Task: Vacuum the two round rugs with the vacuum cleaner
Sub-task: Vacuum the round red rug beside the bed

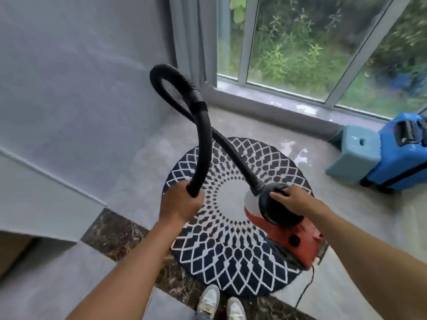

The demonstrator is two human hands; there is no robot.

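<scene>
One round rug [231, 262] in view, navy with white diamond lattice and a pale centre, lying flat on the grey floor below the window [288, 42]. One vacuum cleaner [298, 241]: red body with a black round front cap, sitting over the rug's right edge, and a thin cord [307, 285] trailing off its rear. One black hose [233, 153], running from the cap up into a high loop, then down to a rigid tube end. Two hands, both arms bare and reaching forward. Left hand [180, 202]: fingers wrapped tight around the tube end, above the rug's left side. Right hand [293, 199]: palm down on the black cap, fingers fairly straight and slightly spread, thumb pointing toward the hose joint. One pale blue stool [353, 155], touching one bright blue case [402, 153] at right. Two light shoes [209, 301] at the rug's near edge.
</scene>
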